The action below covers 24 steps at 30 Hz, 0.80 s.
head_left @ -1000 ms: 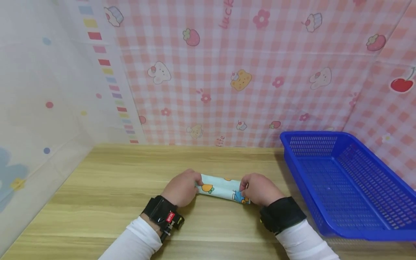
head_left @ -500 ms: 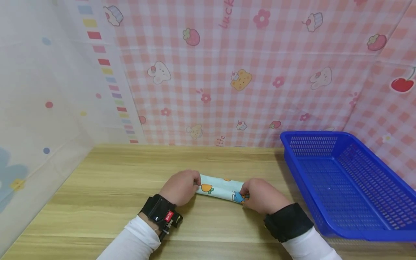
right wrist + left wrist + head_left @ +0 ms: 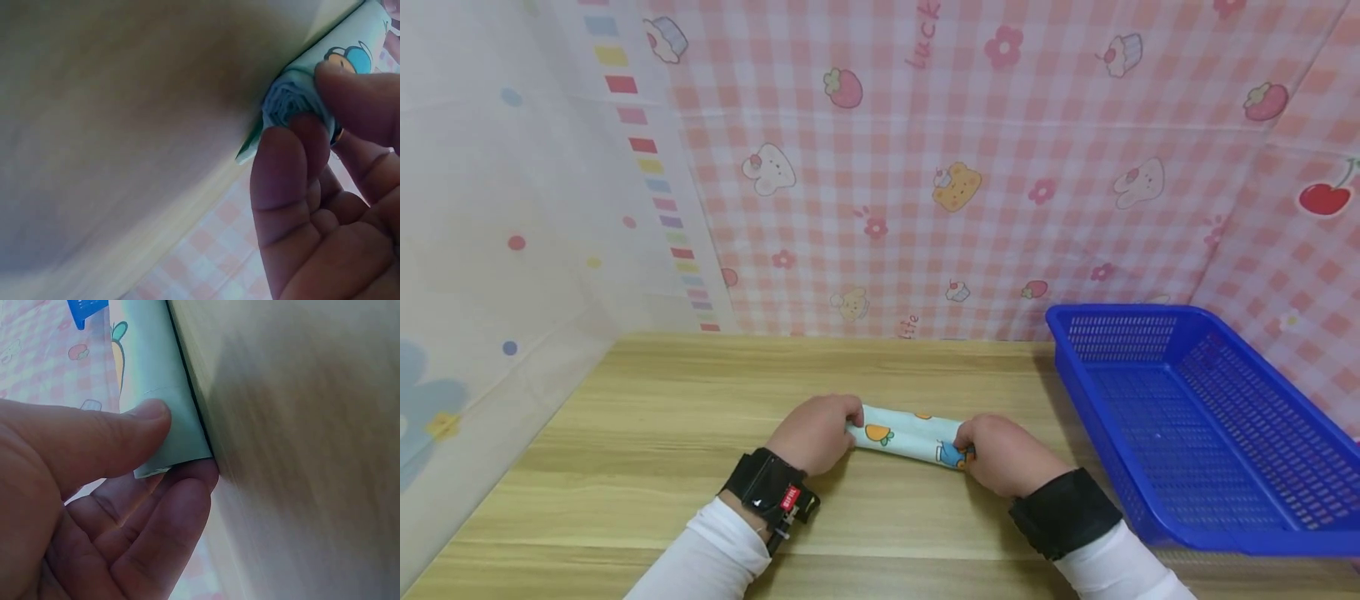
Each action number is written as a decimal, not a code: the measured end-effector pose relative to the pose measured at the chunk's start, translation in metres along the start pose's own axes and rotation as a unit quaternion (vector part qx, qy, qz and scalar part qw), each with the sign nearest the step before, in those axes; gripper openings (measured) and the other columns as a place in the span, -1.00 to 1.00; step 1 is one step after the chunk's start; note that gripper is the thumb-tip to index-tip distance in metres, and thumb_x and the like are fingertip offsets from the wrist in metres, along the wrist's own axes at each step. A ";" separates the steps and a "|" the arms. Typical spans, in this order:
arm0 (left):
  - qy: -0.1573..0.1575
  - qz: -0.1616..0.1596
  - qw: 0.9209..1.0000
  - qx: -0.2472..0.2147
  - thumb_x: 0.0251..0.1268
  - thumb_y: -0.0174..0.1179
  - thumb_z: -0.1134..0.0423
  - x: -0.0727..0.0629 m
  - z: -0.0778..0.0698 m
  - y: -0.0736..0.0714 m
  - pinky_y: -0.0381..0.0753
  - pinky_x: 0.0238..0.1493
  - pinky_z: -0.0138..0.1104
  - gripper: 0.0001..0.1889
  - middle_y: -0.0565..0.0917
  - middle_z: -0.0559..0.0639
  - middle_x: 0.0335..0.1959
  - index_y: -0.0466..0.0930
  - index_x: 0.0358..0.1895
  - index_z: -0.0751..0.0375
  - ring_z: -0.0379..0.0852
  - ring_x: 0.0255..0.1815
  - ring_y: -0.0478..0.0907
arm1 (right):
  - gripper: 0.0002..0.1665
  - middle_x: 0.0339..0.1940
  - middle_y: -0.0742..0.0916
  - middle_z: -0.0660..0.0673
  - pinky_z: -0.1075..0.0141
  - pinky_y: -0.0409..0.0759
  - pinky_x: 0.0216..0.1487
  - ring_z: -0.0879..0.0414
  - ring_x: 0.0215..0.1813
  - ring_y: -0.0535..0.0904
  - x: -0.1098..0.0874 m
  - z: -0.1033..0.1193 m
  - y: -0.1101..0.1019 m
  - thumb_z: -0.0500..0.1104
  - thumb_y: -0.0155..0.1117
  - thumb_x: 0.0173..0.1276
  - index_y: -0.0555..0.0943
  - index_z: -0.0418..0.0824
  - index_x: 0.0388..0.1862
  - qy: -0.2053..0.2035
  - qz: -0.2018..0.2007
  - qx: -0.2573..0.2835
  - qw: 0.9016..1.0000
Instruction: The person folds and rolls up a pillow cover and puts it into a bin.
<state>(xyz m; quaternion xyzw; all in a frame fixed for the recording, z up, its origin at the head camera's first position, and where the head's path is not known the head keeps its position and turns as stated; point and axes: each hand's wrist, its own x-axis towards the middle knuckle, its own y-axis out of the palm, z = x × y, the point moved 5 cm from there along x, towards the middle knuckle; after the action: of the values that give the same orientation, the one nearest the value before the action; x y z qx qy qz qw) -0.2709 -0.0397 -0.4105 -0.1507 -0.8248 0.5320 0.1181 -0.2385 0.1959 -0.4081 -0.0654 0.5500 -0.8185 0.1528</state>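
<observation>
A light-blue rolled sheet (image 3: 910, 432) with orange fruit prints and a blue cartoon figure lies across the wooden table, low in the middle of the head view. My left hand (image 3: 820, 435) pinches its left end; in the left wrist view the thumb (image 3: 147, 419) presses on the printed surface, with fingers behind the end. On the other end, my right hand (image 3: 1006, 452) grips with the thumb (image 3: 350, 94) on the outer layer and fingertips against the coiled end. The spiral of wound layers (image 3: 289, 100) shows in the right wrist view, along with a loose edge flap beneath.
A blue plastic basket (image 3: 1120, 471) with mesh walls stands on the right side of the wooden table (image 3: 700, 375). Behind rises a pink checked cloth backdrop (image 3: 887, 250), with a white patterned sheet (image 3: 550, 292) along the left. Black straps with cameras circle both wrists.
My right hand has shifted slightly down and its fingers have closed in around the roll's right end. The left hand has edged a little left; the roll stays nearly in place.
</observation>
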 end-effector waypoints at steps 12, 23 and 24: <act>-0.016 0.021 0.999 -0.027 0.46 0.31 0.29 0.001 0.006 0.000 0.61 0.08 -0.11 -0.87 0.75 -0.03 -0.06 0.67 -0.01 0.06 -0.08 -0.16 0.56 | -0.84 -0.16 0.78 -0.01 0.07 0.63 0.09 0.11 -0.12 0.61 0.006 -0.010 0.001 -0.35 0.38 0.37 0.74 -0.12 -0.14 0.025 0.039 0.018 0.999; -0.036 0.044 0.996 -0.064 0.54 0.21 0.28 0.003 0.011 0.001 0.60 0.18 -0.05 -0.86 0.74 -0.05 -0.02 0.67 0.03 0.04 -0.05 -0.09 0.57 | -0.94 -0.33 0.71 -0.04 0.26 0.55 -0.20 0.10 -0.31 0.55 0.014 -0.012 0.001 -0.32 0.34 0.37 0.69 -0.21 -0.21 0.059 0.064 0.035 0.996; -0.036 0.045 0.996 -0.066 0.55 0.21 0.28 0.003 0.011 0.001 0.60 0.18 -0.05 -0.86 0.74 -0.05 -0.02 0.67 0.03 0.04 -0.05 -0.09 0.57 | -0.94 -0.36 0.70 -0.05 0.28 0.54 -0.27 0.10 -0.35 0.56 0.014 -0.012 0.001 -0.33 0.33 0.37 0.68 -0.22 -0.21 0.066 0.069 0.046 0.994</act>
<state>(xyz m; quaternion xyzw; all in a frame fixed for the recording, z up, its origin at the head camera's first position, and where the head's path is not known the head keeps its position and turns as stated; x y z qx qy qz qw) -0.2773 -0.0476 -0.4158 -0.1759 -0.8540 0.4866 0.0544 -0.2553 0.2018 -0.4146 0.0337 0.5234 -0.8333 0.1750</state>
